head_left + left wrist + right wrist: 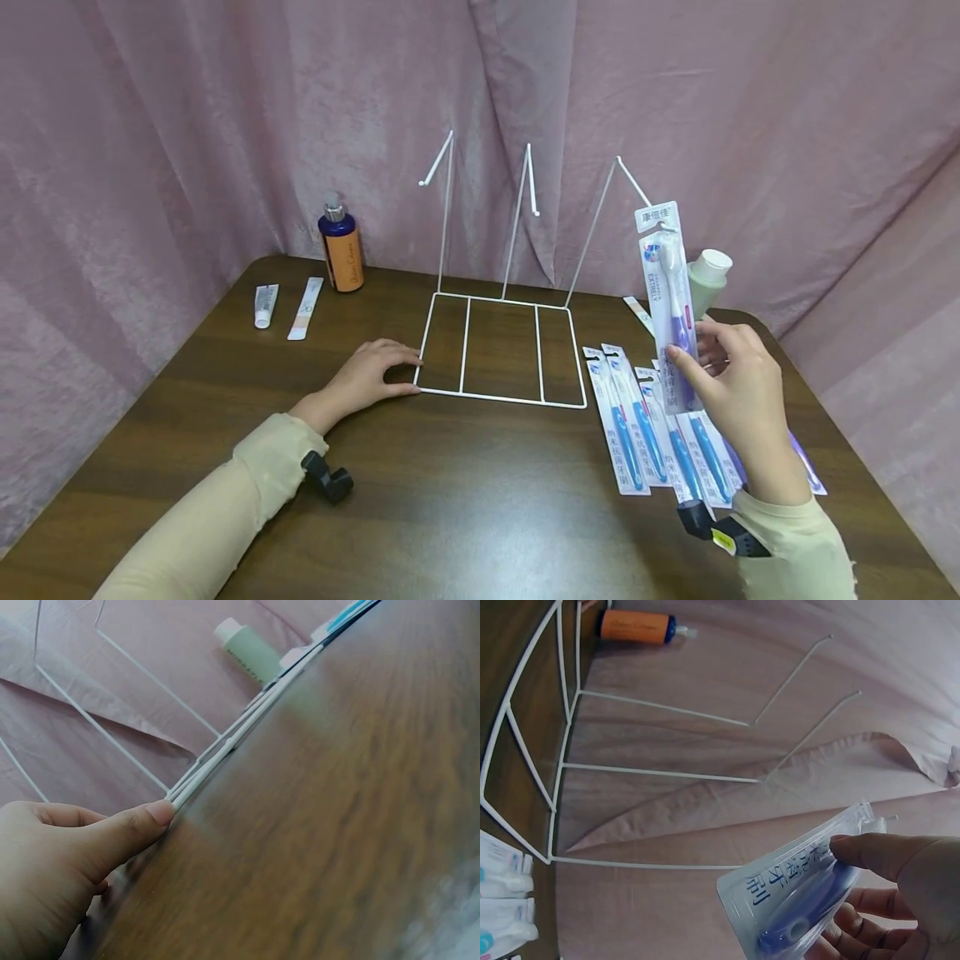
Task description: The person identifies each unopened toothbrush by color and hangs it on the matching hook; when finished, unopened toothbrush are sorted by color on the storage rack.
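Note:
A white wire display rack with three upright hooked arms stands mid-table. My left hand grips the left side of its base near the front corner; in the left wrist view the thumb lies on the wire. My right hand pinches a packaged purple toothbrush between thumb and fingers, nearly upright, its hang hole uppermost. The package top is at the tip of the rack's right hook; I cannot tell whether the hook is through the hole. The right wrist view shows the package's lower end.
Several packaged toothbrushes, blue and purple, lie right of the rack under my right hand. Behind them are a green bottle and a slim packet. At the left back are an orange-labelled bottle, a small tube and another packet.

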Tool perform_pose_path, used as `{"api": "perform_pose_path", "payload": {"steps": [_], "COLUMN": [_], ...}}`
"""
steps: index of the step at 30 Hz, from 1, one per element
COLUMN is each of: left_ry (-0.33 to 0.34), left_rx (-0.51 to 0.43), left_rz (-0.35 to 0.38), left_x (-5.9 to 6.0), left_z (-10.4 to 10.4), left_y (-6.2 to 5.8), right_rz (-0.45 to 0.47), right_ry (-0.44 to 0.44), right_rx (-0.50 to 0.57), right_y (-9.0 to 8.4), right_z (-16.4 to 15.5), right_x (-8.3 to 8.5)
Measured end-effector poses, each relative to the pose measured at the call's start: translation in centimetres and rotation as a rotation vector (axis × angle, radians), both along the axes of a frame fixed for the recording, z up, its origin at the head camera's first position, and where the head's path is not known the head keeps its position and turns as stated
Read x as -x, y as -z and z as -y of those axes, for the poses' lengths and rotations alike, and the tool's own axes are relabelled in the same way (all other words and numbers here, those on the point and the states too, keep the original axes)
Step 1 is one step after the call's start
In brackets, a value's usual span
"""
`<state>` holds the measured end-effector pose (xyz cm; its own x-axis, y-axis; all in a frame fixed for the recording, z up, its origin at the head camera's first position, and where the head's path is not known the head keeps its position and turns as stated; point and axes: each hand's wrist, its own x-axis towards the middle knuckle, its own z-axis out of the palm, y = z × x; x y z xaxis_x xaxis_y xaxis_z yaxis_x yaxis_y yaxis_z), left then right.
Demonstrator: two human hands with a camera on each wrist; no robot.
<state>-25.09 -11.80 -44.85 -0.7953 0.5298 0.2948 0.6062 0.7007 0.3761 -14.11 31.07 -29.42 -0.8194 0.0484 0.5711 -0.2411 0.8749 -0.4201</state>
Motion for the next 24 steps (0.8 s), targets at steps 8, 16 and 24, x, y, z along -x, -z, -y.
{"api": "perform_pose_path", "payload": {"steps": [8,16,24], "left_ry": [-0.005,-0.002,-0.009], "left_rx": [-0.005,0.008,0.015], "left_rz": [0.015,0.025,0.027], "left_x": [0.0,-0.1,-0.3], "left_z": [-0.1,-0.2,-0.1], "left_y": [0.2,-0.3,-0.4], "right_rz": [-0.005,-0.044,0.000], "right_ry": [0.014,0.019,0.055], "right_rx": [0.040,0.055,0.099], "right_y": [1.0,2.0,2.9], "right_z": [0.6,1.2,2.0], "right_x": [1.6,5.5,8.9]}}
